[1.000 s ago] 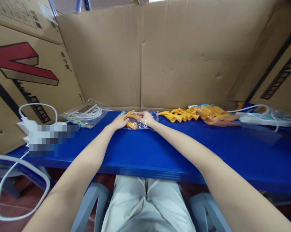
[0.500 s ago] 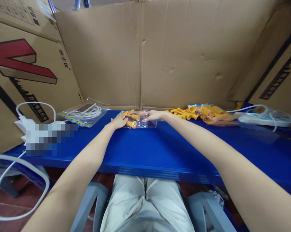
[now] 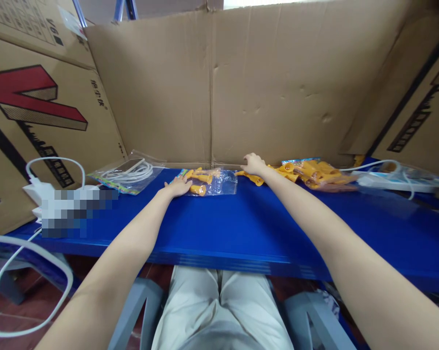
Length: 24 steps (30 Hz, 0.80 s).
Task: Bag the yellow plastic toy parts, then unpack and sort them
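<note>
My left hand lies flat with fingers stretched out on the left end of a clear plastic bag that holds a few orange plastic horns. The bag rests on the blue table near the cardboard back wall. My right hand is over the left edge of a loose pile of orange horns, fingers curled down onto them. Whether it grips one is hidden by the hand.
More orange horns in plastic lie right of the pile. A bag with a coiled white cable sits at the left, a white charger and cord further left, a white power strip at the right. Cardboard walls enclose the table.
My right hand left the clear bag and moved right and back to the pile of orange horns. My left hand stayed on the bag's left end.
</note>
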Motion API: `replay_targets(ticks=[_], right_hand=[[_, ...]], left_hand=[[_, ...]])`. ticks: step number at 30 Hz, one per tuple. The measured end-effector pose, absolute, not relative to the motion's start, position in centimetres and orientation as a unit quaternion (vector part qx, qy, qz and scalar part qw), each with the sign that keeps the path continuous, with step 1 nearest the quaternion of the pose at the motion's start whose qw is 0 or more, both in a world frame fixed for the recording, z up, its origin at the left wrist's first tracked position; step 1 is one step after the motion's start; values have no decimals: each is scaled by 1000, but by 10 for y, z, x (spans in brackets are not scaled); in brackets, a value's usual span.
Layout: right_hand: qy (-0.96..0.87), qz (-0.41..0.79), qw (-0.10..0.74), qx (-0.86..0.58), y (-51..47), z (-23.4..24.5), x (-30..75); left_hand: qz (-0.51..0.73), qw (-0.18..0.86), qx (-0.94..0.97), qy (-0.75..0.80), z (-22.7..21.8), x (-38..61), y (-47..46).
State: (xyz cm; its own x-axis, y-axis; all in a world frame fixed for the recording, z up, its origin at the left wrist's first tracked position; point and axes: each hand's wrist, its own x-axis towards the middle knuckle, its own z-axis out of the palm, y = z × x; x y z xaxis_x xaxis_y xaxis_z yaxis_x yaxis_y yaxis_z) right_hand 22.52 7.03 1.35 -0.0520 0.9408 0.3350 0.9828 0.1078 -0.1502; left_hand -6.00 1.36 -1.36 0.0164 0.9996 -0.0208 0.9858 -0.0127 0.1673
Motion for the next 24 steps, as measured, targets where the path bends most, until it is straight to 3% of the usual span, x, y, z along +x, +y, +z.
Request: replay_targets(ticks=[5, 12, 24], right_hand=[[-779, -37, 64, -623, 65, -15, 236], [-765, -173, 94, -614, 42, -32, 234], [-753, -244, 101, -603, 31, -32, 228]], left_hand=[[51, 54, 714, 696, -15, -61, 16], [67, 38, 721, 689, -18, -63, 17], [30, 29, 717, 696, -13, -60, 13]])
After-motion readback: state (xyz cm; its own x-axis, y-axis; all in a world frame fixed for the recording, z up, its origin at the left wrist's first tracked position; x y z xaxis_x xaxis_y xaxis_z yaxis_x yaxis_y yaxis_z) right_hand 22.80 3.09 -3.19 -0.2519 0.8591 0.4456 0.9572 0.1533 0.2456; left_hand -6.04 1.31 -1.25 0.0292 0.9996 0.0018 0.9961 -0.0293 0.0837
